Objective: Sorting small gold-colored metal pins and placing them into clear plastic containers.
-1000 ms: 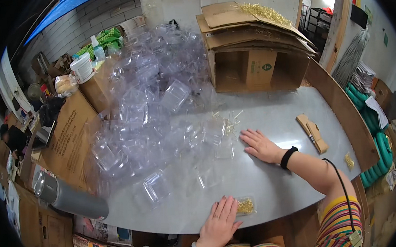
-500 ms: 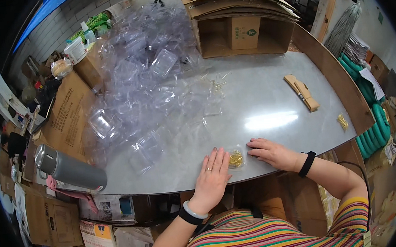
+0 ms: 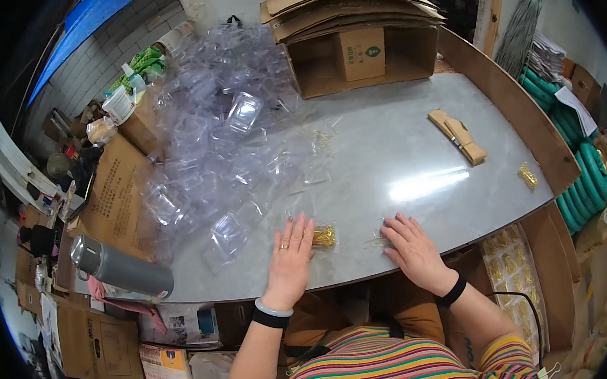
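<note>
My left hand [image 3: 289,257] lies flat near the table's front edge, fingers stretched out. Its index finger is against the left side of a small clear plastic pack [image 3: 325,236] filled with thin gold-coloured wire pieces; I cannot tell whether the pack is closed. To the right, my right hand [image 3: 415,253] rests palm down with its fingers a little spread. By its thumb and fingertips is a thin, transparent piece [image 3: 375,242], hard to make out. A gap separates my right hand from the pack.
Clear plastic boxes [image 3: 223,146] form a big heap at left, beside a grey bottle [image 3: 122,265]. An open cardboard box [image 3: 407,59] stands at the back. Folded brown cardboard [image 3: 458,136] and a gold wire bundle [image 3: 527,175] lie at right, near the cardboard side wall [image 3: 515,97].
The pack and my left hand have shifted left. My right hand is now farther from the pack, its fingers pointing more forward. The whole view has also turned slightly.
</note>
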`<state>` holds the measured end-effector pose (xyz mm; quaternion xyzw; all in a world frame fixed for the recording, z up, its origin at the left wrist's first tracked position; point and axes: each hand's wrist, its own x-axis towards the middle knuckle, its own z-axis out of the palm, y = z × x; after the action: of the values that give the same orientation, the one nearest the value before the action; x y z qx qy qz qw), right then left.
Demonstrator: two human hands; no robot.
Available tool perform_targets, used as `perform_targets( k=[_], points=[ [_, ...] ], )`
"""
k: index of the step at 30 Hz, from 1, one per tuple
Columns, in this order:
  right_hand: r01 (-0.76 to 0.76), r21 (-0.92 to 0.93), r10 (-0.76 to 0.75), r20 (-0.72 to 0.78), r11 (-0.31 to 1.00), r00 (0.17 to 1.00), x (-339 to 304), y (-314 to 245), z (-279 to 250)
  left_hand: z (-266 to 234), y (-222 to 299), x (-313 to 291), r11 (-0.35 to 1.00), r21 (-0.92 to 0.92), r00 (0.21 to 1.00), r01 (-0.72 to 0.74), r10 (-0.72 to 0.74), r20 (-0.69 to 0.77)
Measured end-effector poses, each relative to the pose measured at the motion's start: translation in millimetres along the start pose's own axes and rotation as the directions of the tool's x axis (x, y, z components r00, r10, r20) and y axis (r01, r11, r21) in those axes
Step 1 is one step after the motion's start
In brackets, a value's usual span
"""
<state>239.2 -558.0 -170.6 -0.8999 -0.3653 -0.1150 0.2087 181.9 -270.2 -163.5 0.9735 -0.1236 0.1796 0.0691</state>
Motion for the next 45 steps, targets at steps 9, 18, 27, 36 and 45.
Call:
perform_targets(
  k=[9, 18, 27, 36, 45],
  points=[
    [-0.127, 0.044, 0.131, -0.116, 0.991, 0.985, -6, 0, -29, 13, 76, -11, 0.905, -0.423, 0.997, -0.052, 0.07, 0.027],
    [-0.02, 0.188, 0.06, -0.209, 0.982, 0.976, 2, 2, 3, 34, 92, 18, 0.917, -0.399, 1.0, -0.01, 0.021, 0.021],
    [-0.07, 0.326, 0.148, -0.222, 0.943, 0.964, 16, -29, 7, 39, 88, 18, 0.855, -0.518, 0.998, -0.012, -0.024, -0.062],
    [-0.165, 0.516, 0.22, -0.046, 0.841, 0.974, -11, -28, -8, 34, 89, 12, 0.757, -0.653, 0.992, 0.033, -0.102, -0.069],
    [-0.127, 0.627, 0.236, -0.093, 0.769, 0.967, -4, -62, 19, 36, 91, 12, 0.823, -0.567, 0.989, 0.009, -0.093, -0.119]
  ],
)
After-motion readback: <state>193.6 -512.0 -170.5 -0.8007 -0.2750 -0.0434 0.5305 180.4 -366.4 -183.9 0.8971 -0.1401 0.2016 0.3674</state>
